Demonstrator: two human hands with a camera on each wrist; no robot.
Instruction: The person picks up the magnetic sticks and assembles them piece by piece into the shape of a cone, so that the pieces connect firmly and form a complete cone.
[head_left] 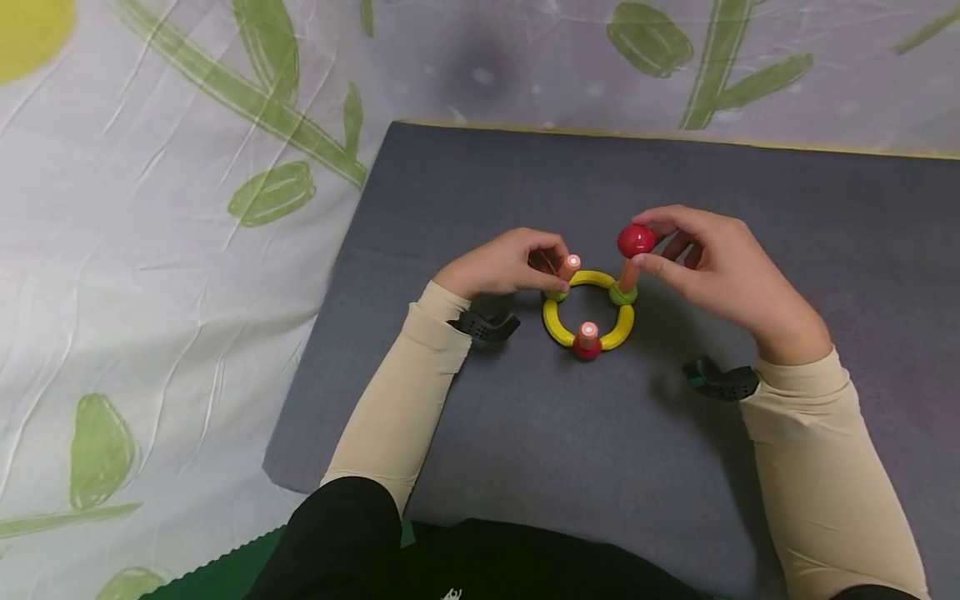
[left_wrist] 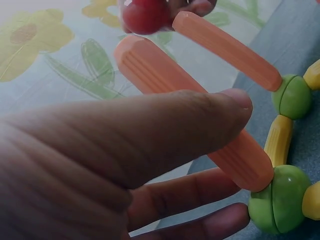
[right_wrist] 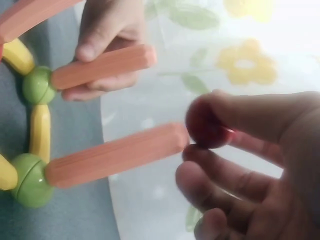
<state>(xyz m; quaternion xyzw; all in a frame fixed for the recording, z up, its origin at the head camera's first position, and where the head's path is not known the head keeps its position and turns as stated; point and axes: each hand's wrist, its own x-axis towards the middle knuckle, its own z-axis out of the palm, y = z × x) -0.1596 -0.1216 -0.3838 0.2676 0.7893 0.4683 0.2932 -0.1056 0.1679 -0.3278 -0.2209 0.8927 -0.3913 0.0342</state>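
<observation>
A ring of curved yellow bars (head_left: 555,323) joined by green and red balls lies on the grey table. Three orange rods (head_left: 588,335) stand up from its balls. With thumb and fingers my left hand (head_left: 521,262) grips the left rod (left_wrist: 150,65), just above its green ball (left_wrist: 280,200). My right hand (head_left: 720,258) pinches a red ball (head_left: 636,240) at the top of the right rod (right_wrist: 120,154). In the right wrist view the ball sits right at that rod's end; whether it is joined cannot be told. The front rod rises from a red ball (head_left: 587,350).
The grey table (head_left: 465,417) has its left edge beside the left forearm. White cloth (head_left: 187,250) with green leaf prints hangs behind and to the left. Each wrist wears a black device (head_left: 720,380).
</observation>
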